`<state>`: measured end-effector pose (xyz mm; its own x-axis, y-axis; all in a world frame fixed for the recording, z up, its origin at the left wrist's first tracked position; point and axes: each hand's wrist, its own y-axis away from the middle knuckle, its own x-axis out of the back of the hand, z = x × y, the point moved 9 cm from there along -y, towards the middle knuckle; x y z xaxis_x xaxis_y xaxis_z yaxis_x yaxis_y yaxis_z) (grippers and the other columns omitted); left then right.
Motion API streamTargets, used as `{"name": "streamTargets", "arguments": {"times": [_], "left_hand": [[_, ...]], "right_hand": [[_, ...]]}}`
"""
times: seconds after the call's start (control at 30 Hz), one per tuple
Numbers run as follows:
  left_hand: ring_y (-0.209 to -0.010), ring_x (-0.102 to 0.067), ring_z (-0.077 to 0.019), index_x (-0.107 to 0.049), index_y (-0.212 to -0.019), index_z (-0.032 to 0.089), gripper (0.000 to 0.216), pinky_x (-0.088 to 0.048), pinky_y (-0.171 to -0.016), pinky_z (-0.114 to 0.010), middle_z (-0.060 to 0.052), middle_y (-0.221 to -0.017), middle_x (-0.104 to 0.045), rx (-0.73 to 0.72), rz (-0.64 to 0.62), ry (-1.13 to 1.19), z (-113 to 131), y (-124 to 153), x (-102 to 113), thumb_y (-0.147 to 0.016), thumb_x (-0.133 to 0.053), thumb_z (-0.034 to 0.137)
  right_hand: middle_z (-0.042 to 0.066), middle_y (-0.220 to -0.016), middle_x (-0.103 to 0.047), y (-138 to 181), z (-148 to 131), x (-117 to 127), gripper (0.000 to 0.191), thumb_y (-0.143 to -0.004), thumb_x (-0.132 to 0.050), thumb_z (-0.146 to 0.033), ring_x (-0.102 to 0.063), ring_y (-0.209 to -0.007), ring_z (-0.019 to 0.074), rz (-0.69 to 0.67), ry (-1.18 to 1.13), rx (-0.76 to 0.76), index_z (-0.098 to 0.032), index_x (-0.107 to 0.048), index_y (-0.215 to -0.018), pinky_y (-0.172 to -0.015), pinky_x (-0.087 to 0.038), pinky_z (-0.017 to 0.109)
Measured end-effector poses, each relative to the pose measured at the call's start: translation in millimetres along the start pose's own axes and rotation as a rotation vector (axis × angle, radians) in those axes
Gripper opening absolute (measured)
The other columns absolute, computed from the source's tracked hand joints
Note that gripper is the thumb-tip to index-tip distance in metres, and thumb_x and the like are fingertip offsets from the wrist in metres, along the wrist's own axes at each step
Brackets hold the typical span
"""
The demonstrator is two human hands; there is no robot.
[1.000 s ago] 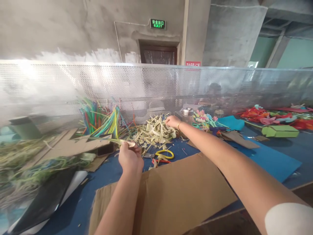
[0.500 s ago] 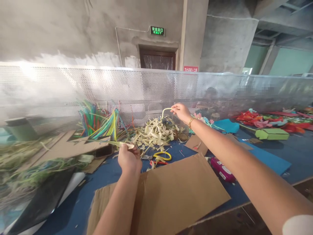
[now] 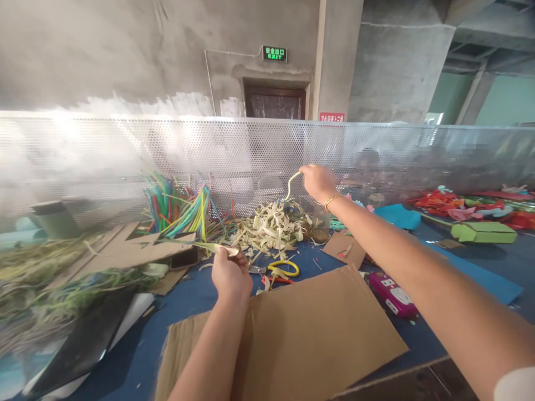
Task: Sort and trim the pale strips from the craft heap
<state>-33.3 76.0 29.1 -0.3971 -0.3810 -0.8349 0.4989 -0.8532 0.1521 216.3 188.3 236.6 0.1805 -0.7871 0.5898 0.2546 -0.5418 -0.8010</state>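
Note:
My left hand [image 3: 230, 273] is closed around the pale end of a husk strip [image 3: 209, 245], whose thin green tail points left. Higher up and to the right, my right hand [image 3: 319, 182] pinches a thin pale-yellow strip [image 3: 291, 181] that hangs in a curve toward the heap below. That heap of dry pale husk strips [image 3: 271, 225] lies against the perforated screen, between my hands. Scissors with a yellow handle [image 3: 286, 268] lie just right of my left hand, beside a red-handled tool [image 3: 279, 279] partly covered by scraps. Under my forearms is a flat cardboard sheet [image 3: 317, 328].
A perforated metal screen [image 3: 188, 150] runs along the table's back. Coloured stems [image 3: 179, 209] stand at the left, near tangled green fibres [image 3: 92, 284] and a black folder [image 3: 87, 340]. To the right are a magenta power strip [image 3: 393, 294], blue sheets and a green box [image 3: 484, 232].
My right hand has risen slightly with the thin strip, which now hangs longer. My left hand keeps its hold on the husk strip. The whole view has shifted a little.

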Motion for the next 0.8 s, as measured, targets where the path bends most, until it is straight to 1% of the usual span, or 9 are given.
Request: {"name": "streamTargets", "arguments": {"times": [0.13, 0.2, 0.27, 0.4, 0.47, 0.5, 0.57, 0.63, 0.8], "left_hand": [[-0.045, -0.038, -0.005, -0.041, -0.069, 0.017, 0.024, -0.027, -0.042, -0.015, 0.003, -0.059, -0.043, 0.092, -0.043, 0.013, -16, 4, -3, -0.093, -0.039, 0.015], [-0.045, -0.037, -0.005, -0.04, -0.068, 0.017, 0.025, -0.027, -0.042, -0.015, 0.004, -0.059, -0.042, 0.102, -0.053, 0.018, -19, 5, -3, -0.093, -0.039, 0.016], [-0.045, -0.037, -0.005, -0.04, -0.067, 0.017, 0.025, -0.027, -0.042, -0.015, 0.004, -0.059, -0.041, 0.097, -0.053, 0.024, -19, 5, -2, -0.092, -0.039, 0.016], [-0.045, -0.039, -0.0058, -0.042, -0.069, 0.017, 0.023, -0.028, -0.042, -0.016, 0.003, -0.06, -0.043, 0.064, -0.053, 0.022, -15, 3, 0, -0.092, -0.041, 0.017], [-0.045, -0.039, -0.0058, -0.042, -0.07, 0.017, 0.022, -0.028, -0.041, -0.016, 0.003, -0.061, -0.043, 0.04, -0.055, 0.016, -13, 1, 1, -0.092, -0.043, 0.019], [-0.045, -0.038, -0.0058, -0.043, -0.07, 0.017, 0.022, -0.028, -0.041, -0.016, 0.003, -0.061, -0.044, 0.031, -0.056, 0.015, -12, 0, 1, -0.092, -0.043, 0.02], [-0.045, -0.039, -0.0058, -0.044, -0.071, 0.017, 0.021, -0.028, -0.042, -0.016, 0.003, -0.061, -0.044, 0.023, -0.053, 0.019, -11, -1, 1, -0.092, -0.043, 0.021], [-0.046, -0.039, -0.0059, -0.044, -0.071, 0.017, 0.021, -0.029, -0.042, -0.016, 0.003, -0.062, -0.045, 0.024, -0.039, 0.03, -11, 0, 2, -0.092, -0.043, 0.021], [-0.046, -0.04, -0.0059, -0.044, -0.07, 0.017, 0.021, -0.029, -0.043, -0.016, 0.003, -0.063, -0.046, 0.05, -0.024, 0.071, -13, 2, 1, -0.092, -0.043, 0.02]], "right_hand": [[0.014, -0.091, -0.066, -29, -9, -14, 0.033, -0.088, -0.038, -0.006, -0.055, -0.093, 0.0243, -0.113, 0.198, 0.038, -0.01, -0.071, -0.09, -0.089, -0.034, 0.044], [0.018, -0.093, -0.065, -34, -29, -33, 0.03, -0.086, -0.042, -0.004, -0.052, -0.101, 0.0278, -0.161, 0.213, 0.052, -0.008, -0.072, -0.087, -0.095, -0.028, 0.052], [0.015, -0.095, -0.067, -27, -69, -60, 0.026, -0.084, -0.048, -0.007, -0.052, -0.101, 0.028, -0.221, 0.156, 0.153, -0.012, -0.073, -0.089, -0.096, -0.026, 0.054], [0.006, -0.104, -0.069, 22, -174, -125, 0.023, -0.083, -0.058, -0.025, -0.055, -0.1, 0.0226, -0.412, -0.006, 0.453, -0.025, -0.072, -0.1, -0.091, -0.038, 0.039], [0.004, -0.122, -0.064, 50, -213, -151, 0.031, -0.08, -0.061, -0.03, -0.051, -0.111, 0.0237, -0.488, -0.06, 0.56, -0.029, -0.069, -0.11, -0.095, -0.037, 0.039], [0.005, -0.135, -0.055, 63, -225, -166, 0.038, -0.081, -0.06, -0.031, -0.046, -0.119, 0.0262, -0.569, -0.073, 0.605, -0.031, -0.064, -0.119, -0.1, -0.035, 0.042], [0.004, -0.145, -0.044, 77, -228, -191, 0.048, -0.081, -0.06, -0.028, -0.04, -0.127, 0.0283, -0.696, -0.044, 0.612, -0.034, -0.057, -0.128, -0.105, -0.029, 0.049], [0.006, -0.141, -0.049, 77, -210, -206, 0.047, -0.079, -0.061, -0.024, -0.04, -0.126, 0.0299, -0.75, 0.017, 0.561, -0.033, -0.059, -0.126, -0.106, -0.024, 0.055], [0.013, -0.118, -0.065, 57, -118, -207, 0.028, -0.08, -0.057, -0.012, -0.045, -0.121, 0.0308, -0.721, 0.153, 0.369, -0.02, -0.071, -0.103, -0.108, -0.014, 0.061]]}}
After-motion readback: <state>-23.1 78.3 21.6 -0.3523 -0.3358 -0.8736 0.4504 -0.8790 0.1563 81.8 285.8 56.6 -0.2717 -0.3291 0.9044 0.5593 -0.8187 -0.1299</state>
